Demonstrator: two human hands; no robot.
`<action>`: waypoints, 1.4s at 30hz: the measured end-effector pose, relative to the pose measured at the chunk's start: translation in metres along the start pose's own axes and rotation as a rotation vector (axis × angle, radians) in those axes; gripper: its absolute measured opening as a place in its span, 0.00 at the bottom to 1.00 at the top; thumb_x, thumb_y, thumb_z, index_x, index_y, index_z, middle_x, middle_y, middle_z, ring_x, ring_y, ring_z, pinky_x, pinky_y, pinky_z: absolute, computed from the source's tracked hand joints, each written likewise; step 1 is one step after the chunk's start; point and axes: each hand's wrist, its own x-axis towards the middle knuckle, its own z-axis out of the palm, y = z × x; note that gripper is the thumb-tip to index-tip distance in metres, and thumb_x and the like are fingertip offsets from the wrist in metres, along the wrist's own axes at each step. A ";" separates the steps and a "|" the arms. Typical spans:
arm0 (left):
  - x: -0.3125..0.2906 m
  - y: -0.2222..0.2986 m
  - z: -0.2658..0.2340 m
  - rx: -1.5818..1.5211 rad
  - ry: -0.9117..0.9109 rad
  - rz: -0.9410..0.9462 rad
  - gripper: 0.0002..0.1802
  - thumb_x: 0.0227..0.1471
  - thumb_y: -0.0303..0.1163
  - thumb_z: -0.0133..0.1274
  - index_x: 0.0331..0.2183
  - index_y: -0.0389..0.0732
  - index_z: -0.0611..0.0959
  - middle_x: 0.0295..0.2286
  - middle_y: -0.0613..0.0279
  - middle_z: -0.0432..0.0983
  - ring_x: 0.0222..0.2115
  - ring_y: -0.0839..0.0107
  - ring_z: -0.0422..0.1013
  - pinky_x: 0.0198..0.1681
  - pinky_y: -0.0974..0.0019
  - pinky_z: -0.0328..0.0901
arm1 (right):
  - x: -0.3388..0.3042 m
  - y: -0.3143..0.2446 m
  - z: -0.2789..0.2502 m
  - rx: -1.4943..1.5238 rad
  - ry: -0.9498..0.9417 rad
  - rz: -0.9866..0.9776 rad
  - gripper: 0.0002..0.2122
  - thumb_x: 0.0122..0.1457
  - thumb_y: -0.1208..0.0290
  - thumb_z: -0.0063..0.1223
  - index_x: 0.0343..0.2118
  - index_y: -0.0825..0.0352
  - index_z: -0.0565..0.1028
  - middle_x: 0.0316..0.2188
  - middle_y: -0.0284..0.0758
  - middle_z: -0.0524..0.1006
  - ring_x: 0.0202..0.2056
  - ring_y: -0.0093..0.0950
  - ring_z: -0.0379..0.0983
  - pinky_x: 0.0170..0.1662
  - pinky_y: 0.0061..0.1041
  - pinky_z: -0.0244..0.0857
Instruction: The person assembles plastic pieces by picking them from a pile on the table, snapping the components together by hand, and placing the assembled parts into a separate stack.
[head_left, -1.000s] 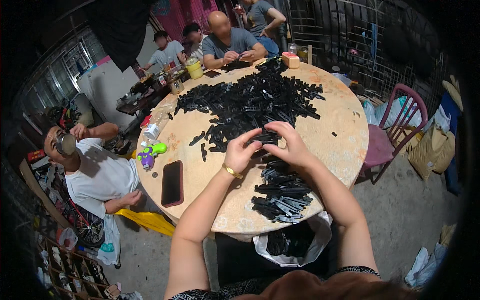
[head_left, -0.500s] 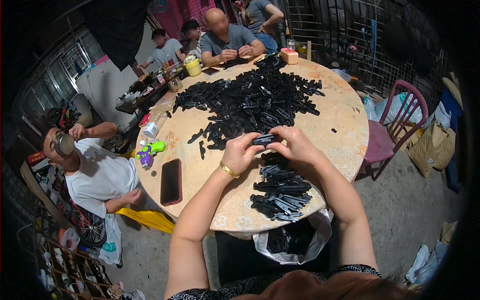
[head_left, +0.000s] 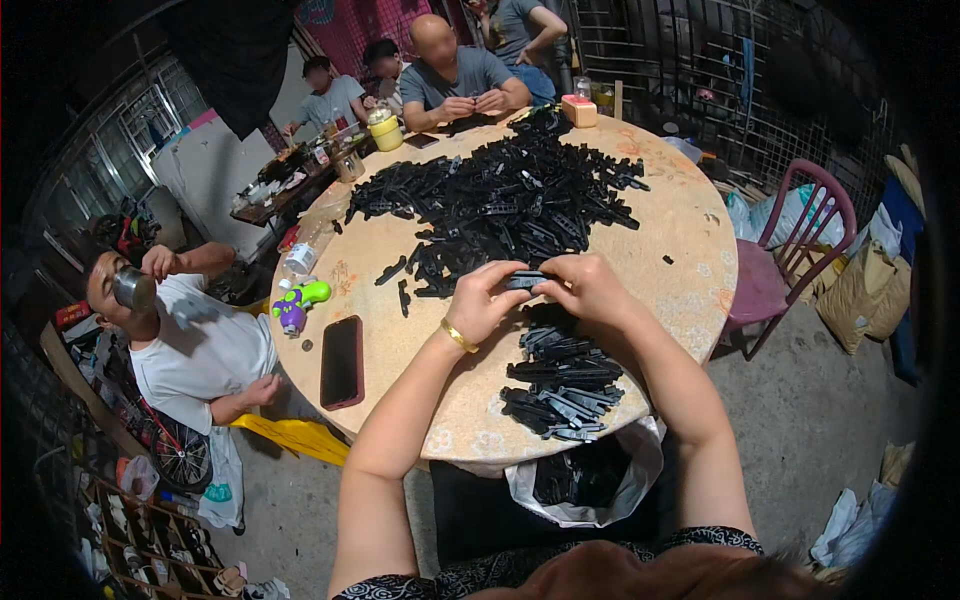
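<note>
Between my two hands I hold a small, long black plastic part [head_left: 524, 281] level above the table. The fingers of my left hand [head_left: 482, 304] pinch its left end, and a gold bracelet circles that wrist. My right hand [head_left: 588, 288] grips the other end between thumb and fingers. Just beyond my hands spreads a big heap of similar black plastic parts [head_left: 500, 200]. Nearer to me, below my hands, lies a smaller stack of black parts [head_left: 565, 385], roughly lined up crosswise. What the held part is for cannot be made out.
The round table [head_left: 680, 240] has a patterned cloth. At its left lie a dark phone [head_left: 342, 362], a purple-green toy [head_left: 300, 305] and a bottle [head_left: 299, 260]. A white bag [head_left: 640, 480] of black parts hangs below the near edge. A maroon chair [head_left: 790, 260] stands right; several people sit around.
My hands stay in nearly the same place, and the held part has turned slightly between my fingers. The person at the left has tipped the metal cup to a different angle.
</note>
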 end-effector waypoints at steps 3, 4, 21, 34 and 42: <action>-0.001 -0.003 -0.002 -0.076 -0.017 -0.116 0.13 0.39 0.23 0.55 0.33 0.33 0.78 0.26 0.60 0.74 0.27 0.75 0.71 0.30 0.75 0.66 | 0.002 0.012 0.006 0.494 -0.051 0.356 0.08 0.49 0.72 0.52 0.31 0.70 0.74 0.23 0.39 0.75 0.25 0.26 0.73 0.28 0.21 0.64; -0.001 -0.003 -0.003 -0.126 -0.024 -0.208 0.13 0.39 0.24 0.56 0.32 0.33 0.78 0.27 0.59 0.74 0.27 0.76 0.71 0.30 0.75 0.66 | 0.004 0.011 0.002 0.654 -0.028 0.497 0.09 0.52 0.71 0.48 0.32 0.69 0.74 0.25 0.37 0.76 0.27 0.23 0.73 0.31 0.20 0.64; -0.010 -0.054 0.011 0.511 -0.230 0.028 0.15 0.37 0.26 0.55 0.34 0.37 0.77 0.29 0.51 0.73 0.32 0.54 0.68 0.38 0.60 0.62 | -0.005 0.047 0.023 -0.322 -0.238 0.432 0.10 0.42 0.67 0.53 0.27 0.66 0.75 0.27 0.41 0.75 0.33 0.36 0.71 0.35 0.30 0.64; -0.001 -0.036 -0.001 -0.934 0.021 -0.728 0.15 0.53 0.29 0.43 0.41 0.30 0.71 0.32 0.55 0.73 0.26 0.71 0.72 0.29 0.72 0.71 | 0.003 0.007 0.018 0.221 0.054 -0.052 0.09 0.44 0.80 0.51 0.32 0.69 0.72 0.29 0.38 0.70 0.31 0.35 0.70 0.32 0.25 0.65; 0.002 -0.023 -0.002 -0.877 -0.034 -0.827 0.16 0.52 0.29 0.45 0.40 0.29 0.71 0.28 0.55 0.74 0.24 0.72 0.72 0.28 0.73 0.70 | 0.002 0.009 0.016 0.032 0.039 -0.165 0.07 0.44 0.79 0.53 0.29 0.69 0.73 0.29 0.37 0.71 0.32 0.35 0.70 0.34 0.28 0.65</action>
